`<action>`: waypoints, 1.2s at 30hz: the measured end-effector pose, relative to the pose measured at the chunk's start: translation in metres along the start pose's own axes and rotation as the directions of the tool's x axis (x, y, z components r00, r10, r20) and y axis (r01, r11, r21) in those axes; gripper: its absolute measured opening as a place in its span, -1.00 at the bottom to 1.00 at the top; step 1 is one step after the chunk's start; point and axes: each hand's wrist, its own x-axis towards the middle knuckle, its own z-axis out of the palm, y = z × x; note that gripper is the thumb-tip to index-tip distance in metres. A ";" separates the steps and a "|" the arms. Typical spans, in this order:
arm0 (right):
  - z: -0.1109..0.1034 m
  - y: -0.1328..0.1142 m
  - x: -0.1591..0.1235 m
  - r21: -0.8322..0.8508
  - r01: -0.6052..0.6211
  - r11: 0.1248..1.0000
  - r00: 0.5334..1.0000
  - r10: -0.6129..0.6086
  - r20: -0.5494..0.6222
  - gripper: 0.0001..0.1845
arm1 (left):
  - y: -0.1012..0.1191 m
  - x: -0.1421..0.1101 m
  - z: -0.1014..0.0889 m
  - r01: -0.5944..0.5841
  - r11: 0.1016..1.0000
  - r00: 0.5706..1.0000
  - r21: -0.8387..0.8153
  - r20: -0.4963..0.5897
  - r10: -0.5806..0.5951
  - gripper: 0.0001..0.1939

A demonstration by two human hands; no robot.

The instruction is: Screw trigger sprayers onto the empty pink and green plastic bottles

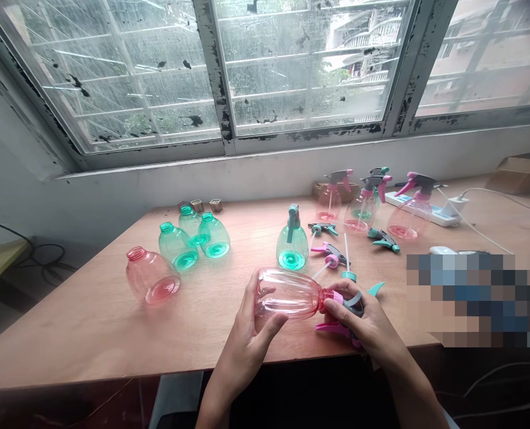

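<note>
Pink bottle [287,301], one, left fingers [250,298] round its base, right fingers [337,311] pinching its collar [337,297]; three open green bottles [215,236] leftward.

Bottle [287,292]: clear pink plastic, rounded body with bright lengthwise streaks of reflection, narrowing to a short neck; held on its side over the near part of the surface [220,333], base to the left, mouth end to the right, roughly level. Spray head [354,302]: grey with a pink collar [337,297], in line with the bottle and its collar up against the neck, much of it hidden by the grip. Whether the thread is fully tight, cannot tell; bottle walls see-through, outline smooth and undented.
</note>
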 end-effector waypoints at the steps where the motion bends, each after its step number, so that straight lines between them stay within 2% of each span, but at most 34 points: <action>1: 0.000 0.000 0.000 -0.005 0.001 1.000 1.000 -0.001 0.001 -0.54 | 0.000 0.000 0.000 -0.001 1.000 1.000 -0.002 0.001 0.001 -0.10; 36: 0.002 -0.001 -0.001 0.013 -0.012 1.000 1.000 0.012 -0.017 -0.50 | -0.001 0.001 0.000 -0.005 1.000 1.000 0.005 -0.007 0.005 -0.09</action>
